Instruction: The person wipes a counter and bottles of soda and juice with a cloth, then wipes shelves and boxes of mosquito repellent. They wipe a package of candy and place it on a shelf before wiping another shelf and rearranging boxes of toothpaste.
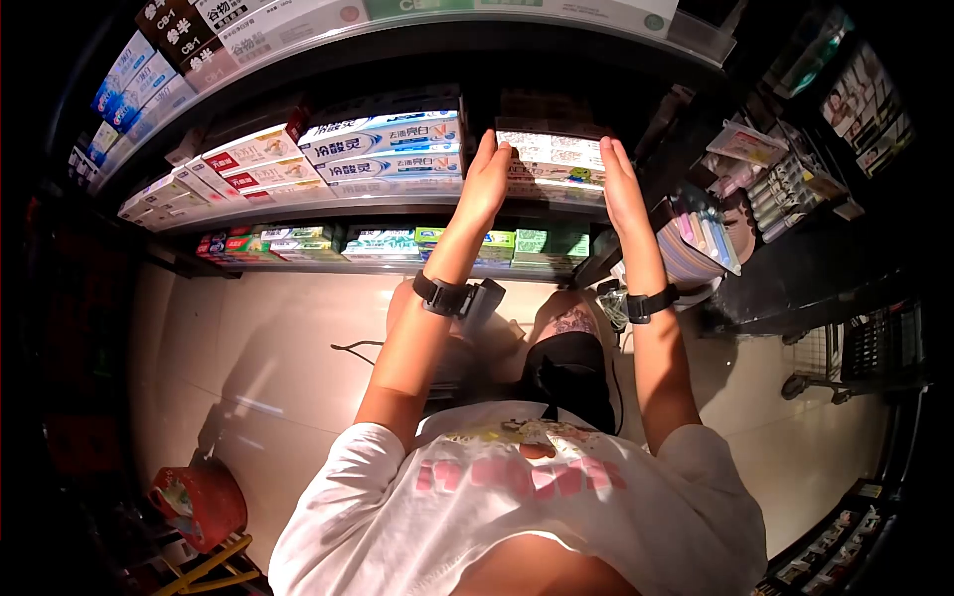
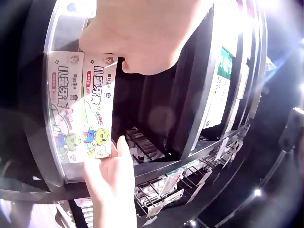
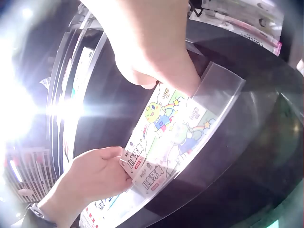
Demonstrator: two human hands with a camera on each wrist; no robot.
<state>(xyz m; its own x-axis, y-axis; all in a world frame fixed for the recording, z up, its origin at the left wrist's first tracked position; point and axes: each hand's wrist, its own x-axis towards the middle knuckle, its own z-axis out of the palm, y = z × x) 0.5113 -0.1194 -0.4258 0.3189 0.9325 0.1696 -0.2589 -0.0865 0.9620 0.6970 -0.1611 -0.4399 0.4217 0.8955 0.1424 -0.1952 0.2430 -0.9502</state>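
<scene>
Two white children's toothpaste boxes [image 2: 99, 105] with a green cartoon figure lie stacked on a shelf, behind a clear front lip [image 3: 221, 85]. My left hand [image 1: 484, 181] is at the left end of the stack, its fingers fairly straight and touching the box end. At the opposite end, my right hand [image 1: 623, 189] has its straight fingers against the boxes. The stack sits between the two palms in the head view. In the right wrist view the left thumb lies along the upper box's corner. The right hand's fingertips are partly hidden there behind the wrist.
Blue and white toothpaste boxes [image 1: 383, 149] stand left of the hands on the same shelf. A shelf above [image 1: 427, 25] overhangs them. Below is a lower row of boxes [image 1: 383, 244]. At right stands a striped holder [image 1: 691, 253]; a red bucket [image 1: 204, 505] is on the floor.
</scene>
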